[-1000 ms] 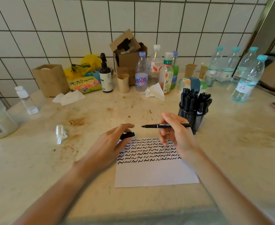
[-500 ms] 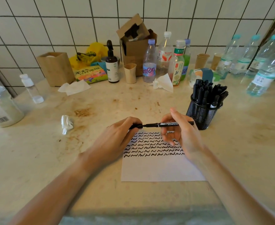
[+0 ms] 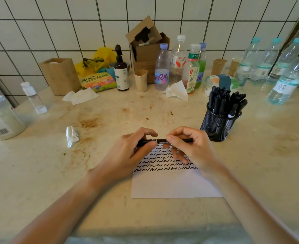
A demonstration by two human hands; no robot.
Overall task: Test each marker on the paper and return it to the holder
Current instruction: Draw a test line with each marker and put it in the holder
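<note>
A black marker (image 3: pixel 161 141) lies level between my two hands, just above the top edge of the white paper (image 3: pixel 173 185). My left hand (image 3: pixel 133 152) pinches its cap end, and my right hand (image 3: pixel 189 147) grips the barrel. The cap sits against the barrel. Several rows of black squiggles cover the paper's upper half. A black mesh holder (image 3: pixel 219 125) full of black markers stands just right of my right hand.
Along the tiled wall stand plastic bottles (image 3: pixel 162 67), a cardboard box (image 3: pixel 148 46), paper cups (image 3: pixel 140 80) and a pump bottle (image 3: pixel 121 71). More water bottles (image 3: pixel 286 76) stand far right. A crumpled tissue (image 3: pixel 72 136) and a large jar (image 3: pixel 0 118) are at left.
My hands came together: the cap in my left hand went onto the marker's tip, and my right hand slid along the barrel toward the left hand.
</note>
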